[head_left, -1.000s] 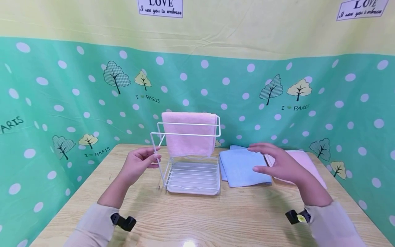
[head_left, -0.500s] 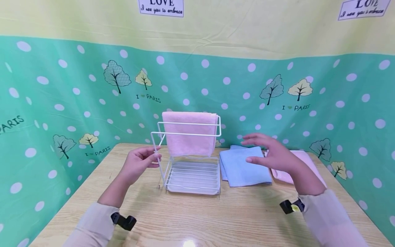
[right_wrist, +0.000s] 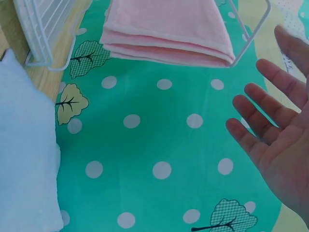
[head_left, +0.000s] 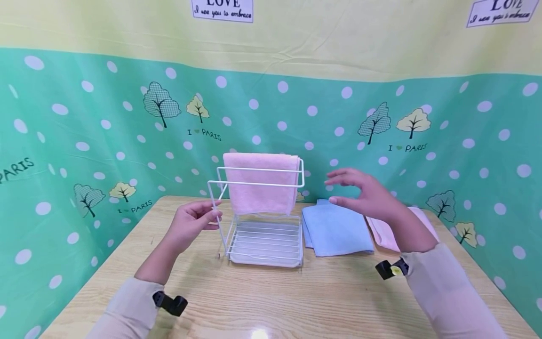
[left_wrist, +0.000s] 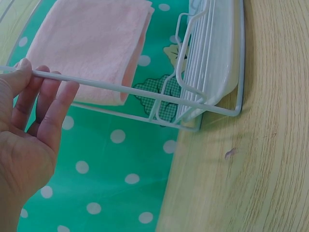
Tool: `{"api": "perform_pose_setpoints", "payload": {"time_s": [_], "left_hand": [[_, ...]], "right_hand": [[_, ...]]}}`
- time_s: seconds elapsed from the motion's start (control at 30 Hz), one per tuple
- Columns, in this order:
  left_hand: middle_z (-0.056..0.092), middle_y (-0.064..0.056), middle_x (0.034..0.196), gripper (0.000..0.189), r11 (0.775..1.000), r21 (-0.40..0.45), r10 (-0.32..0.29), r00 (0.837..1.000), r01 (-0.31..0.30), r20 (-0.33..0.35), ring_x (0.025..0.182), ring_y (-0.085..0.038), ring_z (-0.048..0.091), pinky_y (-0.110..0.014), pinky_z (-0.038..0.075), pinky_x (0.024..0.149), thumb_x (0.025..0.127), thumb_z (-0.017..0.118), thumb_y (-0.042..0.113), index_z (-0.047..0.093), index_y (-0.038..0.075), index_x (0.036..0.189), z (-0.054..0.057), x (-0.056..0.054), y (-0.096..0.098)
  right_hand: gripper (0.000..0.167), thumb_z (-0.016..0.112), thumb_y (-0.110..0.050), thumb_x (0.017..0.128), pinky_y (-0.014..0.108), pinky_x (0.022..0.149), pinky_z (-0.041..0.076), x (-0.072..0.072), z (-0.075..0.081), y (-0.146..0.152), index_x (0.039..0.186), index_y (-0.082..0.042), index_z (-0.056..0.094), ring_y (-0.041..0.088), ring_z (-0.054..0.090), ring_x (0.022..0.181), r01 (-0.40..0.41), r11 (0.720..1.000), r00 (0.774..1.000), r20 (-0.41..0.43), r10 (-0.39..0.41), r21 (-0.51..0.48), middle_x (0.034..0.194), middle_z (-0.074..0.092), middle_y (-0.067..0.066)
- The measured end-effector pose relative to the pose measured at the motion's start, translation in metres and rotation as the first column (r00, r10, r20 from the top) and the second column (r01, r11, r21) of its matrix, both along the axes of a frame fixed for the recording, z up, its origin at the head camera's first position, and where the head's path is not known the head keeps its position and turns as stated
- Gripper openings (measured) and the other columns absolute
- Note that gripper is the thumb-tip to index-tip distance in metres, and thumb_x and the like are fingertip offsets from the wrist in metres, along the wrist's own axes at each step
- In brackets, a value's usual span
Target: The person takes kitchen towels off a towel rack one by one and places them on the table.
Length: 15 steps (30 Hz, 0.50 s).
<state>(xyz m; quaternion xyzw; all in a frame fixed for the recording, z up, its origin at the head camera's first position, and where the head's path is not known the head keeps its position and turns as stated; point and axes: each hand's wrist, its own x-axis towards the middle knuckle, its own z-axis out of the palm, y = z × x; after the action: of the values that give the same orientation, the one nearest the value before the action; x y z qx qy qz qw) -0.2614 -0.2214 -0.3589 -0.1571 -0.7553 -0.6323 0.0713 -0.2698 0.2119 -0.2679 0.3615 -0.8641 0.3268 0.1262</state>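
A white wire rack (head_left: pixel 266 184) stands on the table, with a folded pink towel (head_left: pixel 262 200) draped over its rear top bar. My left hand (head_left: pixel 192 223) pinches the rack's left front upright between thumb and fingers; the left wrist view shows this grip on the wire (left_wrist: pixel 111 87) closely. In the air above a folded blue towel (head_left: pixel 338 230) is my right hand (head_left: pixel 364 193), fingers spread and holding nothing. From the right wrist, the layered edge of the hanging pink towel (right_wrist: pixel 166 41) shows, with the right hand (right_wrist: pixel 285 140) apart from it.
A white tray (head_left: pixel 264 259) sits in the rack's base. Another folded pink towel (head_left: pixel 383 235) lies right of the blue one, partly behind the right forearm. A polka-dot curtain (head_left: pixel 262 117) hangs behind the wooden table (head_left: pixel 271 301).
My right hand has risen and moved left, from over the blue towel's right side to above its middle. The left hand keeps its grip on the rack, which stays in place.
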Motion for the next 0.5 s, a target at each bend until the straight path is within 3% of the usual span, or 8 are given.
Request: {"api": "perform_pose_setpoints", "payload": {"time_s": [0.5], "left_hand": [[0.068, -0.011, 0.093, 0.038, 1.0, 0.005, 0.001, 1.0, -0.001, 0.002, 0.085, -0.017, 0.068, -0.038, 0.061, 0.075, 0.091, 0.071, 0.019, 0.066, -0.001, 0.122, 0.0, 0.0, 0.0]], "right_hand": [[0.031, 0.072, -0.015, 0.091, 0.049, 0.096, 0.049, -0.021, 0.014, -0.021, 0.12, -0.006, 0.067, 0.027, 0.058, 0.111, -0.009, 0.999, 0.996, -0.088, 0.005, -0.052, 0.129, 0.059, 0.011]]}}
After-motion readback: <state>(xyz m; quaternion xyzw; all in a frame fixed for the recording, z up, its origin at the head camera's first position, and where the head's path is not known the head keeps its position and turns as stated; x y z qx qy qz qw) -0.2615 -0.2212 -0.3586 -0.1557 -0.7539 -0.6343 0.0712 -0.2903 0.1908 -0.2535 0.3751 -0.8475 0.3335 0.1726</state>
